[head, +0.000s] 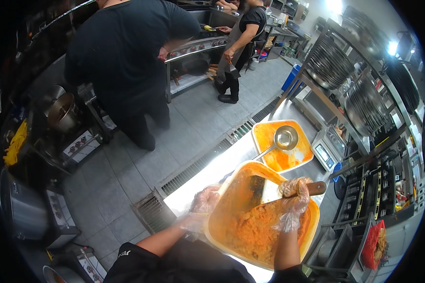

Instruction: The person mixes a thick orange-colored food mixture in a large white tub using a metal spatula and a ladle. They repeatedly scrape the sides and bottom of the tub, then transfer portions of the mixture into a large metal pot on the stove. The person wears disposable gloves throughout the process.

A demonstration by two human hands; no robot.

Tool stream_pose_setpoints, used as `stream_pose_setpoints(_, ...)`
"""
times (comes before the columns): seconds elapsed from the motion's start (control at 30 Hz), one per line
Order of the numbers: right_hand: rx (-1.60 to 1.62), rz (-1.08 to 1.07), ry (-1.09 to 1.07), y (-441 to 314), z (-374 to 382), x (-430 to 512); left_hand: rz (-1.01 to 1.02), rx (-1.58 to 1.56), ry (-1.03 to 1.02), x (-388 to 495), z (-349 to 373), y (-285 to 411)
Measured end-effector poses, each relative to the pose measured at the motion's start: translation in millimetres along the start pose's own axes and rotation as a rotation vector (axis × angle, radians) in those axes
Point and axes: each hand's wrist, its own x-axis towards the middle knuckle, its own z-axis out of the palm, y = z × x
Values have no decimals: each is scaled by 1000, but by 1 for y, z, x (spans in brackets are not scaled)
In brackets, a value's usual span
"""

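A deep white plastic tub (210, 235), its inside smeared orange, stands on the steel table before me. Mashed orange food (251, 228) lies in it, with some steam or haze above. My left hand (204, 201), in a clear plastic glove, grips the tub's left rim. My right hand (294, 203), also gloved, holds the wooden handle (317, 188) of a wide metal blade, seemingly a turner. The blade (271, 192) is inside the tub, and its lower edge meets the food. Beyond the tub, a steel ladle (285, 137) rests on an orange-stained white plastic lid or tray (302, 155).
A digital scale (326, 152) stands right of the lid. Over the table's right side rises a steel rack (354, 40) with stacked metal pans (329, 65). A person in black (124, 53) stands ahead left; another (239, 46) holds a turner by the stove. Floor drains (198, 164) run alongside.
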Motion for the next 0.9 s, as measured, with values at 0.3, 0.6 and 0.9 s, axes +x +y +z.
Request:
stream_pose_setpoints(0.3, 62, 93, 90, 56, -29, -6, 204, 136, 58, 10, -2, -8)
stream_pose_setpoints(0.6, 163, -87, -197, -16, 4, -7, 142, 91, 138, 2, -2, -12)
stream_pose_setpoints(0.9, 26, 25, 226, 44, -20, -39, 143, 124, 101, 15, -5, -17)
